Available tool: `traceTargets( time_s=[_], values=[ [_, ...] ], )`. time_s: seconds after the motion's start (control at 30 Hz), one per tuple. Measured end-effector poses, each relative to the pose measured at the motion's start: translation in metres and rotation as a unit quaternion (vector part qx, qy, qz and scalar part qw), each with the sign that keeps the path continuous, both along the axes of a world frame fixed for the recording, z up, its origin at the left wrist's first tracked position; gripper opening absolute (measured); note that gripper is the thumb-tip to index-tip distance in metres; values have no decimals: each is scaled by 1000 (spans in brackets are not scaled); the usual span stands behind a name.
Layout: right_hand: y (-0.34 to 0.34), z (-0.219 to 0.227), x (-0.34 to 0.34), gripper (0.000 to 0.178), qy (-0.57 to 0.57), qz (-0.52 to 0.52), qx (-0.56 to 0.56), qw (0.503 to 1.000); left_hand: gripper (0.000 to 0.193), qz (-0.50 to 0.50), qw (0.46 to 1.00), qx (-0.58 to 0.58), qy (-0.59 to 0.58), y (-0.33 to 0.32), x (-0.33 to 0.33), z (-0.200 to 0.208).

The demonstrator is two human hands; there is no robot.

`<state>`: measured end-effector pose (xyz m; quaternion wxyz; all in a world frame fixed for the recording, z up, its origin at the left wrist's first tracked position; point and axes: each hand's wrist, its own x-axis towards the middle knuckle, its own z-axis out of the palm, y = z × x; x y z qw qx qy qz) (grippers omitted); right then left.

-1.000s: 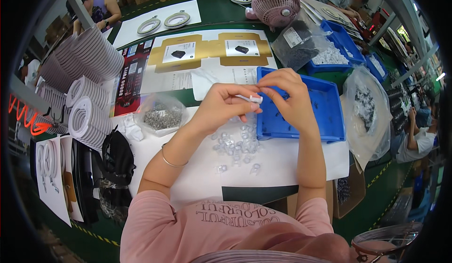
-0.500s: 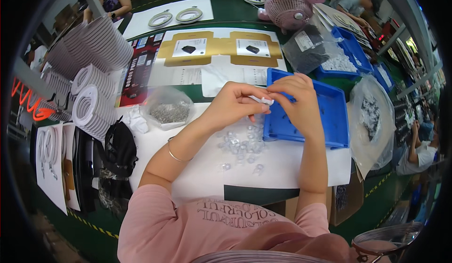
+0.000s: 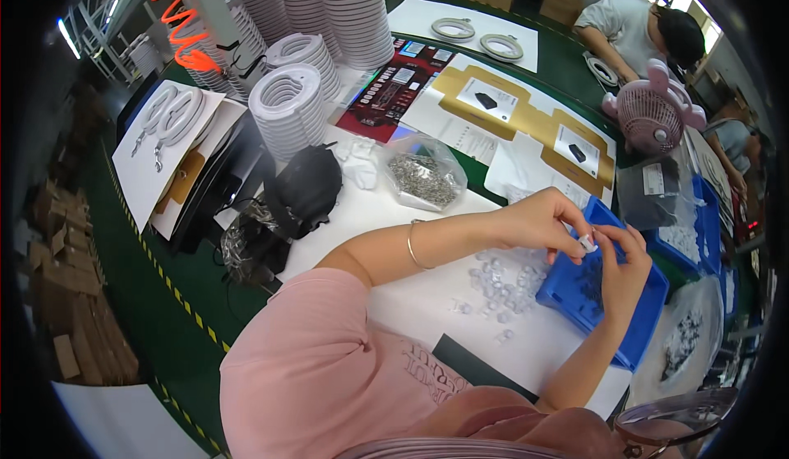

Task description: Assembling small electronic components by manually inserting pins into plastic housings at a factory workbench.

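Over the blue tray (image 3: 633, 327), at 3 o'clock from the clear-piece pile (image 3: 501, 282), the left hand (image 3: 538, 222) and right hand (image 3: 622, 270) pinch one small clear part (image 3: 587, 243) between fingertips; it looks light, stiff, slippery, best held by its edges.

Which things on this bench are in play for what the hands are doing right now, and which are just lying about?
In play:
left hand and right hand, pinching a small clear piece between them
pile of clear pieces on the white table
blue tray under the hands

Lying about:
bag of small metal parts
black pouch
stacks of white rings
pink fan
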<state>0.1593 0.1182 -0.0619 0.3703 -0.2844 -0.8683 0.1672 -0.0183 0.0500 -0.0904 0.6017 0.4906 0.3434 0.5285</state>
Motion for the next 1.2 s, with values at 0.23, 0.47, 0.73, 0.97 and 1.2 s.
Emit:
traceTargets(
  time_s=[0.23, 0.47, 0.73, 0.97, 1.2],
  values=[
    [-3, -1, -4, 4, -15, 8, 62, 998, 18, 23, 1000, -5, 16, -2, -3, 1],
    [-15, 2, -13, 7, 10, -2, 199, 980, 16, 59, 998, 19, -3, 3, -5, -8],
    [-14, 4, -18, 13, -45, 12, 282, 958, 16, 114, 992, 38, 45, 10, -7, -13],
    [-11, -10, -18, 14, -63, -9, 307, 950, 15, 165, 976, 30, 142, 7, -2, -10],
    [-15, -12, -19, 19, -110, -15, 295, 949, 16, 190, 961, 63, 191, 7, 0, -16]
  ],
)
